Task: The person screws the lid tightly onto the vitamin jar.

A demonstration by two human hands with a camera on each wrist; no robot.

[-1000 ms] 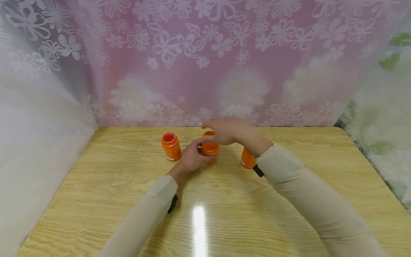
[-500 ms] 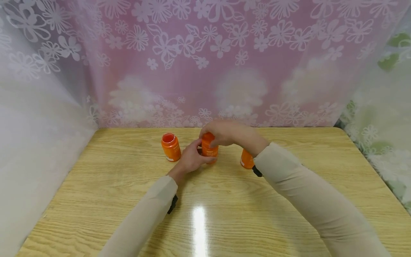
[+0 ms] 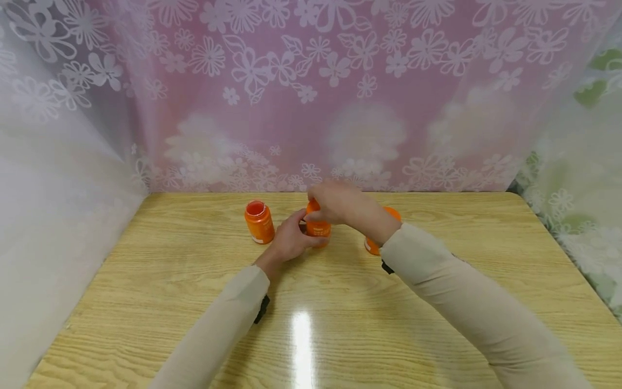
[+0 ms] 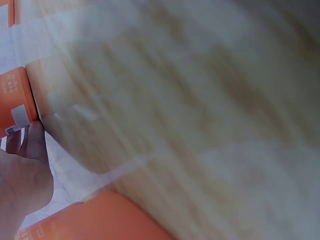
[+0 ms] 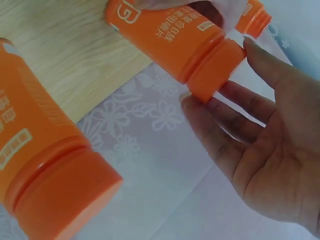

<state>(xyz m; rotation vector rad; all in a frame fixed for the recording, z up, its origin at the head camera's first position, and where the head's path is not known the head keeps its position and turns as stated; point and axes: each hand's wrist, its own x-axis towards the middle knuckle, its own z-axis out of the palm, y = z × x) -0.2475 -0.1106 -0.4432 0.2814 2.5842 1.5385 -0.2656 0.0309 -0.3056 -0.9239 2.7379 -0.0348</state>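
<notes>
In the head view, an orange bottle stands upright at the middle of the table's far part. My left hand grips its body from the left, thumb towards me. From above, my right hand holds the bottle's orange cap, which sits on the neck in the right wrist view. Fingers and thumb are spread around the cap's rim there. Close to my left hand stands an uncapped orange bottle, its mouth showing. A capped orange bottle stands to the right, partly hidden by my right forearm in the head view.
The bottles stand near the far edge of a wood-grain table. Right behind that edge hangs a pink flowered curtain. Pale cloth borders the left side, and leaf-patterned cloth the right.
My right hand has come down onto the middle bottle, whose open mouth showed earlier, and its wrist has since turned. The left hand has stayed around the bottle.
</notes>
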